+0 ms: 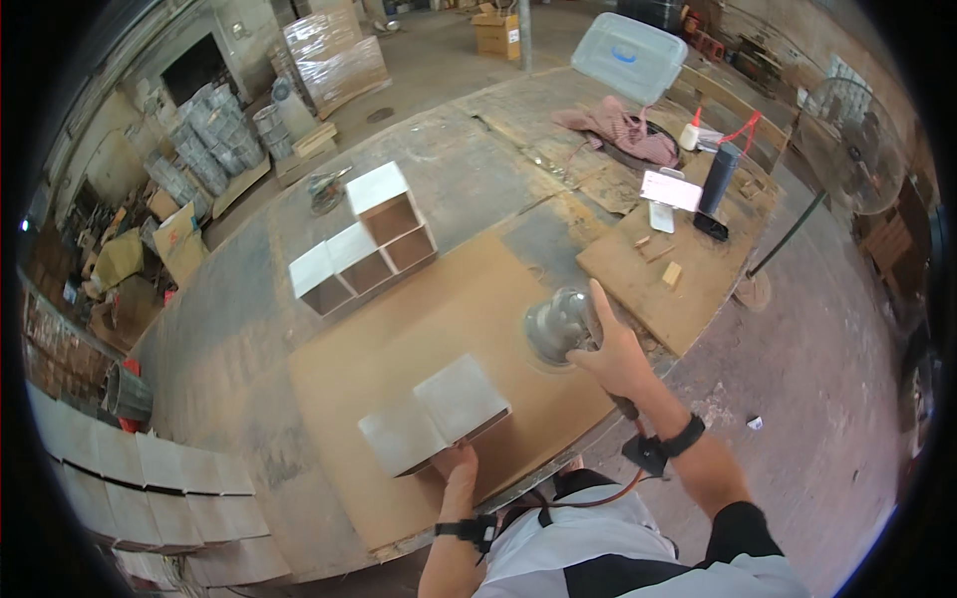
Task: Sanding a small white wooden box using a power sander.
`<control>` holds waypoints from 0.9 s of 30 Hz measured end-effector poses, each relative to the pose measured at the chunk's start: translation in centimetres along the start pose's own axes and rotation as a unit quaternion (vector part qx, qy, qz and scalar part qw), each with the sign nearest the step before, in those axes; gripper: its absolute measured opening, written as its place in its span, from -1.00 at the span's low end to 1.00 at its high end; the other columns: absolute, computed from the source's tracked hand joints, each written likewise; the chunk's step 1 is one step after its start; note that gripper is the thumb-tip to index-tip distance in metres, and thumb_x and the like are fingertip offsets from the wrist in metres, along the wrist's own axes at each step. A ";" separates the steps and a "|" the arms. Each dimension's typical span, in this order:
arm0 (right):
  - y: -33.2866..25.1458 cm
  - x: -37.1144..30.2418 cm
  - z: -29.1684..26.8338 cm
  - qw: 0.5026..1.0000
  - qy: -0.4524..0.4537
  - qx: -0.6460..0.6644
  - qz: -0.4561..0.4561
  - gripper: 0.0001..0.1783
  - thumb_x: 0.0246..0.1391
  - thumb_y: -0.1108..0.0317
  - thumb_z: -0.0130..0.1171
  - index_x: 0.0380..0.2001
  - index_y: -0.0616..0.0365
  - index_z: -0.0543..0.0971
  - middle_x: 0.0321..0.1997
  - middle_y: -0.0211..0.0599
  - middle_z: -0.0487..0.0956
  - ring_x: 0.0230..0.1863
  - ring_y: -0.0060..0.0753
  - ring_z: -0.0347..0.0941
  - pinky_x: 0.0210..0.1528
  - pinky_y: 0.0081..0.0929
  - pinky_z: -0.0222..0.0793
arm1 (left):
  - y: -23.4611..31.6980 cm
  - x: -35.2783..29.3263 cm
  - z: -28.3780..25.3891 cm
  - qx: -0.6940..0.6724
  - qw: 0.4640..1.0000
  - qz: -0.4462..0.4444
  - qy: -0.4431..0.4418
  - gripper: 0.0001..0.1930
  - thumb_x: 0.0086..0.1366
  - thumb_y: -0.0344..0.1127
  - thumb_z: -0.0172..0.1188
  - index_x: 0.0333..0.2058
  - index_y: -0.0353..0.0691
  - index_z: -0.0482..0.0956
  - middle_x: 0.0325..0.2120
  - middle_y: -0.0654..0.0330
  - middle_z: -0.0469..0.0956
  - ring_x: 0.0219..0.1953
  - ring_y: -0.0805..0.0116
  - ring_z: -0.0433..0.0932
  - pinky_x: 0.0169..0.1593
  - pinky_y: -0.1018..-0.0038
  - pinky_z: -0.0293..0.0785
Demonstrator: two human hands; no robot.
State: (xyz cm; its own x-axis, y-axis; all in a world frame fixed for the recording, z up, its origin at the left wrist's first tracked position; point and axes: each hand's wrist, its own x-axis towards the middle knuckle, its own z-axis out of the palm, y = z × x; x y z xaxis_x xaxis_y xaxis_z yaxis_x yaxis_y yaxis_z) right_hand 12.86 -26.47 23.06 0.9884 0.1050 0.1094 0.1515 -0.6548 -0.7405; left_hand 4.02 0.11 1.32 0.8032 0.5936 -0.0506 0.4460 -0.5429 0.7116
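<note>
My right hand is wrapped round a grey, round-bodied sander that sits on the brown board. A reddish air hose runs from the tool toward my waist. My left hand grips the near edge of a white box unit, with some fingers hidden inside its opening. That unit lies on the board with two pale square faces turned up. The sander and the unit are apart.
Farther off on the worktable stands a stepped white box unit. At right, a smaller board bears a phone, a dark cylinder and wood scraps. A fan stands beyond the right edge; stacked white boxes line the left.
</note>
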 end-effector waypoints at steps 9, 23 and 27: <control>8.9 -4.6 1.8 0.628 -0.093 0.751 0.181 -0.42 -0.14 0.09 0.31 -0.12 0.22 0.41 -0.40 -0.19 0.49 -0.50 -0.36 0.42 -0.59 -0.51 0.30 | -5.1 0.4 0.3 0.016 0.995 0.078 0.065 -0.60 0.12 -0.34 0.19 -0.09 -0.46 0.42 -0.14 -0.15 0.50 -0.06 -0.04 0.47 -0.05 0.29 0.43; 14.2 -2.4 7.3 0.514 -0.210 0.794 0.247 -0.62 0.13 0.13 0.05 -0.16 0.24 0.39 -0.38 -0.17 0.44 -0.43 -0.44 0.33 -0.57 -0.64 0.19 | -6.9 0.9 -1.0 0.091 0.982 0.125 0.106 -0.62 0.15 -0.31 0.17 -0.12 -0.45 0.44 -0.17 -0.13 0.52 -0.08 -0.03 0.48 -0.08 0.27 0.43; 15.1 -1.6 8.1 0.501 -0.213 0.796 0.264 -0.66 0.13 0.19 0.06 -0.17 0.25 0.40 -0.37 -0.18 0.45 -0.42 -0.43 0.34 -0.56 -0.61 0.23 | 4.1 -1.4 -2.4 0.089 0.991 -0.017 0.102 -0.69 0.17 -0.30 0.14 -0.19 -0.43 0.50 -0.18 -0.09 0.54 -0.12 -0.02 0.50 -0.08 0.22 0.41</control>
State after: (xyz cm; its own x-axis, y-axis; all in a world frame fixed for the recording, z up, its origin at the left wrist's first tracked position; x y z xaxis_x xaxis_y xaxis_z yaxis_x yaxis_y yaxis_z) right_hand 13.52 -30.44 6.31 0.7458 0.6047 -0.2796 -0.6627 0.7162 -0.2188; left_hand 3.75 -1.55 6.03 0.6987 0.7105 0.0830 0.5479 -0.6061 0.5766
